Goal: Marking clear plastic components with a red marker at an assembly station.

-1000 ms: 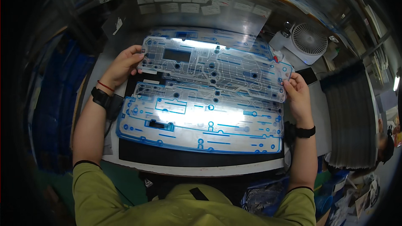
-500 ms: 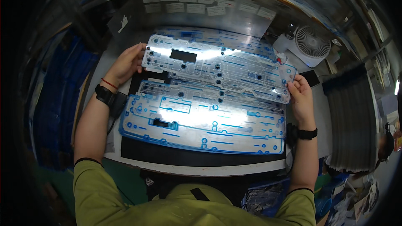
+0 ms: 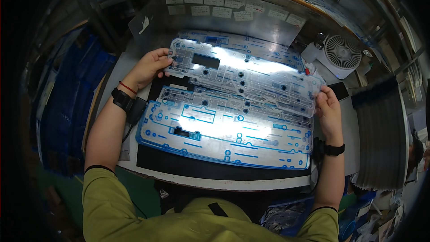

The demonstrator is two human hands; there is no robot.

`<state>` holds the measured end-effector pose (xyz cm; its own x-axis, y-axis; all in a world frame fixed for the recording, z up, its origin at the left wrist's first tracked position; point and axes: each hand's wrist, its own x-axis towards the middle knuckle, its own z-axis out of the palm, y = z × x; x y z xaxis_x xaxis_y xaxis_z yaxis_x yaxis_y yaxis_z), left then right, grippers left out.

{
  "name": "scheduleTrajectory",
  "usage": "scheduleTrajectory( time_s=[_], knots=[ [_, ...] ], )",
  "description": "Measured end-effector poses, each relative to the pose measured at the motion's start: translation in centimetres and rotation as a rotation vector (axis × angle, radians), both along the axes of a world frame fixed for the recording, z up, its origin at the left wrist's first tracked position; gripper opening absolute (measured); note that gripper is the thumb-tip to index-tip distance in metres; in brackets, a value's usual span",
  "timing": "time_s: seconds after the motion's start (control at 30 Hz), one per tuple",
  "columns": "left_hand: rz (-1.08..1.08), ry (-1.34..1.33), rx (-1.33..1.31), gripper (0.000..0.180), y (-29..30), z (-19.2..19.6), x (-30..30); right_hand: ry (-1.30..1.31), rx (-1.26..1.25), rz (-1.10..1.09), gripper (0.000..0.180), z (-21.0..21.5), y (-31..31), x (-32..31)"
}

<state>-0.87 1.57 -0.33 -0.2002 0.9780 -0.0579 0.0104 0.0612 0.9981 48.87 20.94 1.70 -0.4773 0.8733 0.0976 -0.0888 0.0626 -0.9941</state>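
We see a white workbench [image 3: 251, 183] with a dark mat [image 3: 210, 166] lying on it, beneath everything our hands are busy with. On that mat, below and under the held piece, lies a large clear membrane sheet with blue traces [image 3: 224, 136], flat and glaring under the overhead light. Another such sheet [image 3: 251, 47] lies further back, just beyond our fingers.

Between our two hands we hold up a clear plastic membrane panel [image 3: 242, 76], long and narrow, with dark round holes and a dark rectangular window near its left end. It sits tilted, its left end higher in the picture than its right, and it overlaps the upper edge of the big flat sheet.

Our left hand [image 3: 148, 68] pinches the panel's left end, thumb on top and fingers curled behind the edge; a black watch and a thin red band sit on that wrist. Our right hand [image 3: 329, 110] grips the right end, fingers closed on the corner with the thumb over it; a black band is on this wrist as well.

Beyond the right grip, well apart from it, stands a small white desk fan [image 3: 342, 54], with a small white bottle [image 3: 311, 51] just beside it. To the right of that hand lies a stack of grey sheets [image 3: 380, 139]. Left of the left grip, blue bins [image 3: 67, 107] fill the shadowed side.
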Motion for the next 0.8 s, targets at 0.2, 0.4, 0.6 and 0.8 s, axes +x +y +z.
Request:
scheduleTrajectory(
  time_s=[0.2,0.4,0.6,0.8],
  knots=[
    [0.059,0.033,-0.074,0.027,0.1,0.0,0.0,-0.451,0.201,0.06,0.042,-0.2,-0.5,0.8],
    [0.066,0.01,-0.003,0.025,0.0,-0.7,-0.8,-0.618,0.181,0.322,0.024,2.0,-2.0,0.4],
    [0.287,-0.178,0.048,0.032,0.5,0.7,1.4,-0.389,0.218,0.15,0.015,2.0,-2.5,0.2],
    [0.003,-0.309,0.013,0.042,-0.3,0.8,-0.3,-0.326,0.192,0.075,0.013,1.5,-1.8,0.2]
  ],
)
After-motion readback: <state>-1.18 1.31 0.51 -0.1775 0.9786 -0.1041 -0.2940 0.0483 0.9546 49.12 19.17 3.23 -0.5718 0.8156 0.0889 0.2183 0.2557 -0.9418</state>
